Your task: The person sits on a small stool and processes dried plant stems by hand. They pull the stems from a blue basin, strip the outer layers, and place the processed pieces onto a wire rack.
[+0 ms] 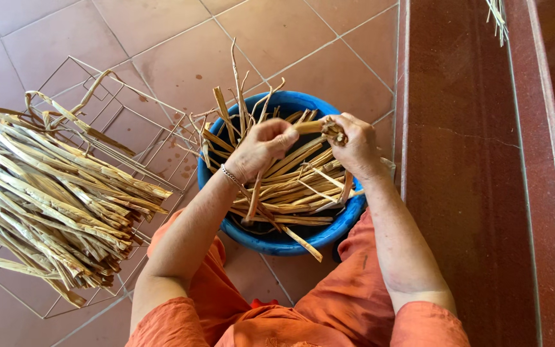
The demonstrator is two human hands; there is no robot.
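Orange cloth (271, 321), loose and soft, covers my two knees closest below me, and my two bare forearms reach forward from it. My left hand (261, 146) is closed around one pale dried stalk (308, 126), thumb and fingers pinched on it, with a thin silver bracelet (230, 175) at the wrist. My right hand (354, 144) is closed too, gripping the frayed, fibrous end of that same stalk, so the stalk bridges both fists. Directly under my hands sits one round blue plastic basin (277, 241), smooth-walled, filled with flat, strap-like straw-coloured strips (297, 186); there are too many to count, and several thin ones stick upward beyond my left hand. Well away to the left of my left hand lies one big heap of longer dried strips (52, 199), stiff and curling at their ends, piled on one wire rack (130, 115) of thin metal squares. Everything rests on matte terracotta floor tiles (181, 38). Just beyond my right hand runs one polished dark red stone ledge (464, 160).
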